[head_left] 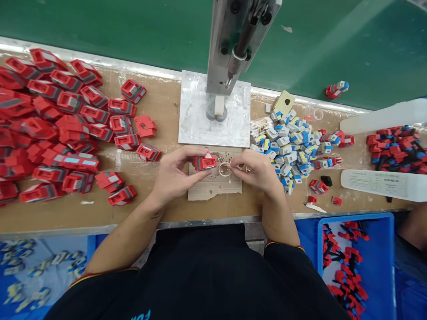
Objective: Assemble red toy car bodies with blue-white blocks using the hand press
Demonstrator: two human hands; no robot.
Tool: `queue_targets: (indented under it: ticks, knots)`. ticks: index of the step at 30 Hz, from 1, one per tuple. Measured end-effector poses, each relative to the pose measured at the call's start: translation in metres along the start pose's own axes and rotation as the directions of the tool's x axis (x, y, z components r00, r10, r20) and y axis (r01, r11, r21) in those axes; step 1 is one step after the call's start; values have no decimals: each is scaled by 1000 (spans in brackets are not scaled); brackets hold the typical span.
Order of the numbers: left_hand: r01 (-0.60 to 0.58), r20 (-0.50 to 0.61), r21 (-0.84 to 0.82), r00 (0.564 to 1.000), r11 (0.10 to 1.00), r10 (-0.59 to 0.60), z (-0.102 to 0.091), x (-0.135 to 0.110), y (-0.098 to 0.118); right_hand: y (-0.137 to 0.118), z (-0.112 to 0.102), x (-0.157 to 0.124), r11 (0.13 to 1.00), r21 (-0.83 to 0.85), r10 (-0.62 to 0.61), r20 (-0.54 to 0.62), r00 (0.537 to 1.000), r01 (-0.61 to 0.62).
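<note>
Head view: the left hand has its grip closed around a small red piece, thumb on the near side and fingers on the far side, its hollow face turned up. The right hand is just to the right, its grip pinched nearly together on a thin stick, perhaps a swab, though it is too small to be sure. A clear round ring or dish lies between the hands, near the right fingertips. Beneath them is a flat cardboard piece on the table.

Just beyond the cardboard is a metal plate, with a press standing over it. Many red and grey parts cover the left of the table. On the right lies a heap of grey, blue and yellow parts, beside a bundle of thin sticks. Farther right, red and black pieces lie between two white containers. At the near right, a blue bin holds more red and black pieces.
</note>
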State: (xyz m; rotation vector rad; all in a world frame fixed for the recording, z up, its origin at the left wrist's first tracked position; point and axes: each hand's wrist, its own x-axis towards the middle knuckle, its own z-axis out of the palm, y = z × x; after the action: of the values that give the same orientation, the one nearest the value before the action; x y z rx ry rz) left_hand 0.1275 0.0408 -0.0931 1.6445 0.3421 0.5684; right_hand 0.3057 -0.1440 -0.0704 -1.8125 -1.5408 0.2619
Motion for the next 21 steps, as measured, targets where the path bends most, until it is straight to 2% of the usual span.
queue_targets:
  ticks: [4, 7, 10, 12, 16, 21]
  knots:
    - [16, -32, 10, 999, 1000, -16, -1, 0, -2, -1, -6, -1, 998, 61, 3, -45, 999, 0]
    - [14, -37, 7, 999, 1000, -14, 1, -1, -3, -6, -12, -2, 976, 217, 12, -195, 981, 31]
    - [-10, 3, -18, 1000, 1000, 10, 5, -2, -3, -14, -7, 1, 921, 367, 33, -403, 914, 128]
    - [-34, 38, -37, 999, 999, 36, 8, -3, -3, -20, 1, 5, 891, 415, 45, -484, 874, 184]
    - [-51, 67, -29, 996, 998, 53, 9, -4, -1, -27, 15, 9, 892, 423, 69, -478, 875, 161]
    - [-63, 83, -30, 994, 998, 65, 8, -4, 1, -26, 19, 9, 902, 414, 83, -442, 893, 121]
